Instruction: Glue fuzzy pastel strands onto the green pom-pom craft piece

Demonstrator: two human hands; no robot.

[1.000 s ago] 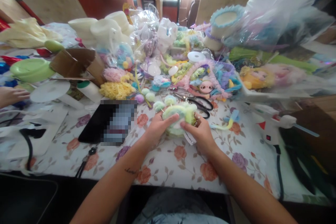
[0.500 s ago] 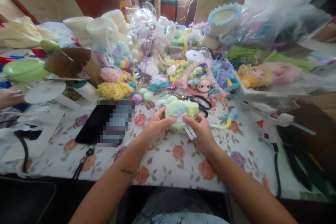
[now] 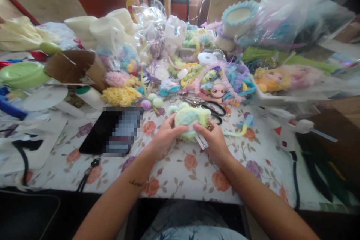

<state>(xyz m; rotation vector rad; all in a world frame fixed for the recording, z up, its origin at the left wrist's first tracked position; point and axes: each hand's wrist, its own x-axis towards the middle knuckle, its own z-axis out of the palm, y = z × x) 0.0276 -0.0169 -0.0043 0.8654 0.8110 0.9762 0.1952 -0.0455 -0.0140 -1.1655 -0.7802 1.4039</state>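
Observation:
A fluffy pale green and yellow item (image 3: 191,116) is held between both hands above the flowered tablecloth. My left hand (image 3: 168,132) grips its left side, thumb laid across the front. On the right side, my right hand (image 3: 213,137) is closed on it, its thumb near the middle. A white tag (image 3: 201,141) with dark lettering hangs from the item beside my right thumb. Black-handled scissors (image 3: 215,109) lie just behind it. A blue and yellow fuzzy strip (image 3: 242,128) rests to the right of my right hand.
A phone (image 3: 111,131) lies on the left. A glue gun (image 3: 289,129) with its cable is on the right. Behind are pompoms (image 3: 154,101), yellow fluff (image 3: 121,96), a doll head (image 3: 218,90), a cardboard box (image 3: 75,68) and a white tray (image 3: 270,98) of dolls.
Both hands keep their hold on the fluffy item, and the tag has tilted slightly. The other person's hand at the left edge has gone out of view, where a blue object now shows.

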